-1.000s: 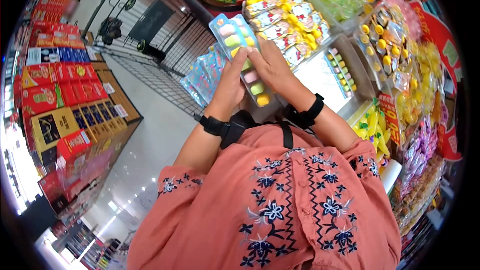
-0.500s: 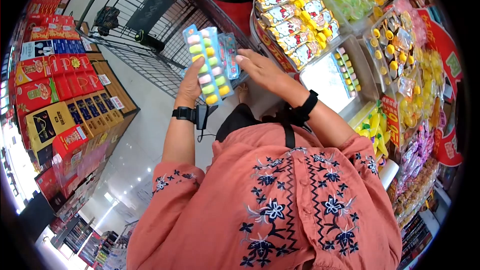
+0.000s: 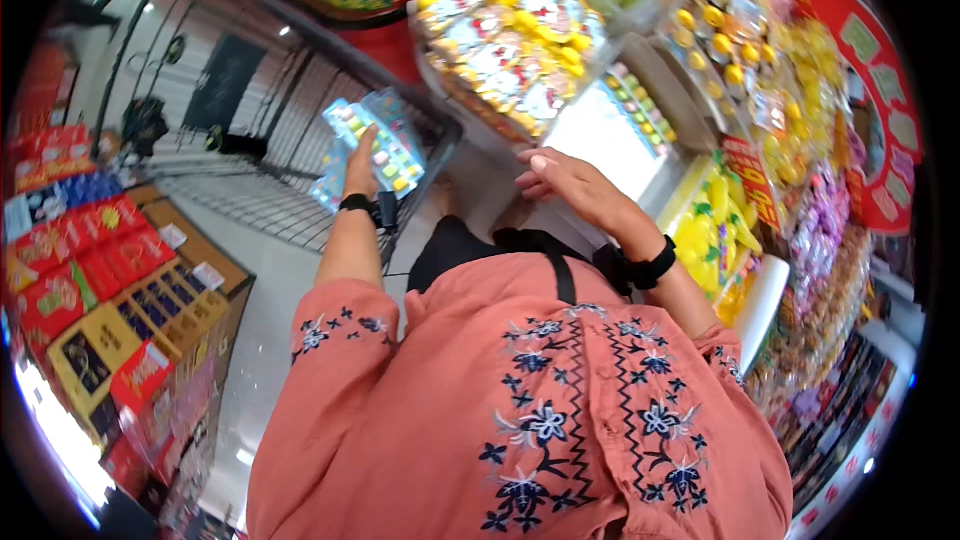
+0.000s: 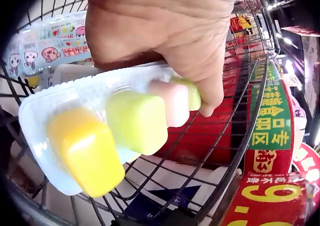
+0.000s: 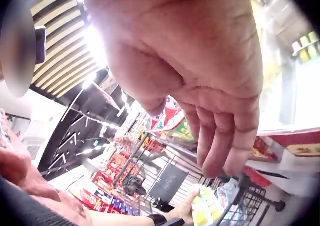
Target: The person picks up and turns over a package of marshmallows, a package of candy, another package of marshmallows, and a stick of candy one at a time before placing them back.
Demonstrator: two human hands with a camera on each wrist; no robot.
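Observation:
My left hand (image 3: 361, 162) holds a blister pack (image 3: 402, 180) of pastel, block-shaped sweets over the shopping cart's basket. Close up in the left wrist view, the pack (image 4: 140, 121) shows yellow, green and pink pieces in clear pockets, with the thumb along its edge. Beside it in the cart lie other light-blue printed packs (image 4: 47, 48). My right hand (image 3: 580, 188) hangs loosely curled in front of the candy bins, holding nothing. In the right wrist view its fingers (image 5: 220, 141) point down, apart from any goods.
The wire cart (image 3: 435, 125) stands ahead on the left. A bin of yellow-capped wrapped candy (image 3: 515, 40) is at the front. Another blister pack (image 3: 640, 105) lies in a bright white bin (image 3: 590, 145) to the right. Red boxed goods (image 3: 75, 245) are stacked at far left.
Both hands were together on the blister packs; the right hand has let go and moved right. My left hand has carried the pack left over the cart.

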